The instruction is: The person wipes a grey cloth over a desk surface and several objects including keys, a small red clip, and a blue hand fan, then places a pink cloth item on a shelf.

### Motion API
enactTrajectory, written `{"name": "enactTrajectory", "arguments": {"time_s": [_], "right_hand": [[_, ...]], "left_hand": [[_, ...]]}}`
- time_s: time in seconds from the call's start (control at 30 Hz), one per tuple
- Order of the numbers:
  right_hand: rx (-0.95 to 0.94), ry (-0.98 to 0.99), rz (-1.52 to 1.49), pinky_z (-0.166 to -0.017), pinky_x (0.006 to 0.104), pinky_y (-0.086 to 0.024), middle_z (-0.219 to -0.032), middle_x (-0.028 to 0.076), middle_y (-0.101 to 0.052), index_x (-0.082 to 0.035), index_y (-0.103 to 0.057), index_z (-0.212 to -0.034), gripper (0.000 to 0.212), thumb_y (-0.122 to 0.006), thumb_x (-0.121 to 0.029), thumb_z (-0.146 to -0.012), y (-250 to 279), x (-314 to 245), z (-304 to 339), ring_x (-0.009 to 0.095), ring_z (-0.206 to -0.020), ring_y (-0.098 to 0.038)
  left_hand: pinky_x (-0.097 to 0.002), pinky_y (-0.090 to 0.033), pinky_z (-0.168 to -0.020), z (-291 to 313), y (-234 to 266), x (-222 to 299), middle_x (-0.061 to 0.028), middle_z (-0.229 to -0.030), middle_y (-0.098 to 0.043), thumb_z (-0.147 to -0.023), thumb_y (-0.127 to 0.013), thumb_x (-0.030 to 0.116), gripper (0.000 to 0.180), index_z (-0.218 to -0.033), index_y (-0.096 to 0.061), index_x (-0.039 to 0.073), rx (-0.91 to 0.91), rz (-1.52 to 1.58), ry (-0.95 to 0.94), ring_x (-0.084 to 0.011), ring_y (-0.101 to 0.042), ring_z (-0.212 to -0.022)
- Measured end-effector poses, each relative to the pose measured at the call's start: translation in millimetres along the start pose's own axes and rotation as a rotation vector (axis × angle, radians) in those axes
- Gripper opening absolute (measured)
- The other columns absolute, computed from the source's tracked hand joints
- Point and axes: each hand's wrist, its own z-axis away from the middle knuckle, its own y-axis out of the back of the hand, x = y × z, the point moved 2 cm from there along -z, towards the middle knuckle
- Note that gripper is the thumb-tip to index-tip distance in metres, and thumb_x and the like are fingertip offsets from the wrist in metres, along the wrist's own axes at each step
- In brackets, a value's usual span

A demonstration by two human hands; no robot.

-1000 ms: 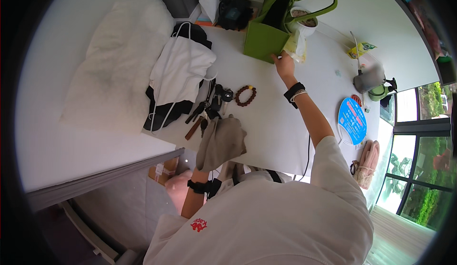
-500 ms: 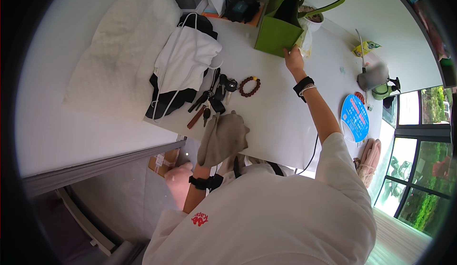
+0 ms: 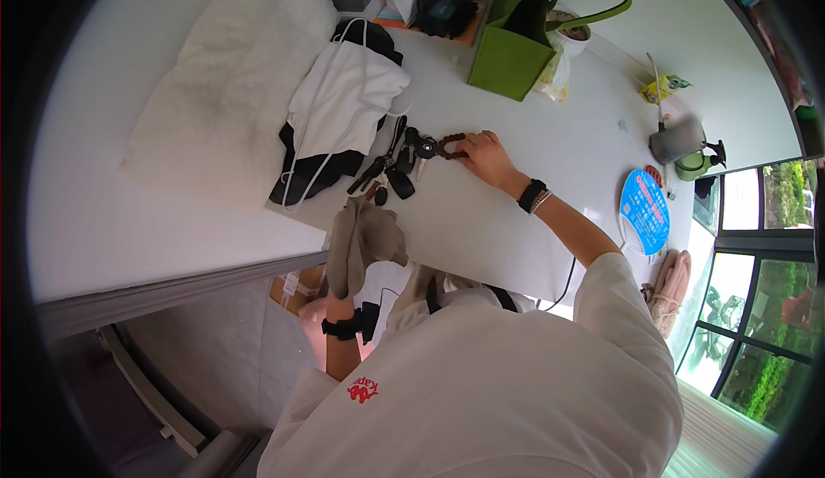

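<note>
Beaded bracelet (image 3: 443, 147): lay on or just above the desk (image 3: 490, 233), beside the car keys (image 3: 401, 167); right hand (image 3: 491, 160), fingers pinched on its right edge, presumably the side clear of keys. Grey-brown cloth (image 3: 368, 233): covered the left hand; finger closure could not be told.

A lived-in room around me, likely a home, smooth white desk (image 3: 498, 237), soft crumpled white fabric bundle (image 3: 223, 91), boxy green handbag (image 3: 511, 61), black-framed glass window (image 3: 732, 295) facing greenery (image 3: 778, 383)
</note>
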Motion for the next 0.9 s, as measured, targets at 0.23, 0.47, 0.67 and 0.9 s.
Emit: {"name": "enactTrajectory", "arguments": {"time_s": [0.23,0.47,0.67,0.9], "right_hand": [[0.366,-0.482,-0.185,-0.063,0.0368,-0.047,-0.087,0.014,-0.056,-0.002,-0.051,-0.094,0.02,-0.06,-0.01,-0.078,12.0,69.7,-26.3,0.03,-0.072,-0.058],[0.301,-0.443,-0.017,-0.074,0.0391,-0.045,-0.093,0.012,-0.055,-0.005,-0.054,-0.098,0.03,-0.064,-0.016,-0.073,-11.1,62.0,-43.0,0.03,-0.089,-0.053],[0.479,-0.146,0.139,-0.082,0.0372,-0.039,-0.099,0.01,-0.05,-0.008,-0.054,-0.103,0.035,-0.065,-0.015,-0.07,-1.6,-5.3,-46.9,0.028,-0.094,-0.048],[0.096,0.118,-0.236,-0.092,0.0385,-0.034,-0.112,0.011,-0.049,-0.01,-0.054,-0.106,0.04,-0.061,-0.006,-0.066,-20.4,-54.0,-52.3,0.028,-0.108,-0.043]], "left_hand": [[-0.0325,-0.045,-0.078,19.8,34.1,91.0,-0.0128,-0.11,-0.055,-0.071,-0.057,0.025,0.044,-0.109,-0.053,0.003,0.015,-0.324,0.344,-0.0289,-0.055,-0.095],[-0.0256,-0.041,-0.083,-46.4,34.5,121.1,-0.0073,-0.114,-0.054,-0.081,-0.046,0.0,0.034,-0.114,-0.055,0.007,0.161,0.599,0.089,-0.0189,-0.052,-0.103],[-0.032,-0.045,-0.076,-52.6,59.4,158.8,-0.0114,-0.111,-0.055,-0.07,-0.052,0.001,0.037,-0.102,-0.063,0.016,0.121,-0.103,-0.236,-0.0315,-0.056,-0.089],[-0.0437,-0.044,-0.063,-88.8,50.1,151.1,-0.0201,-0.078,-0.06,-0.084,-0.039,0.03,0.033,-0.09,-0.06,0.005,-0.095,-0.246,-0.103,-0.0377,-0.057,-0.075]]}}
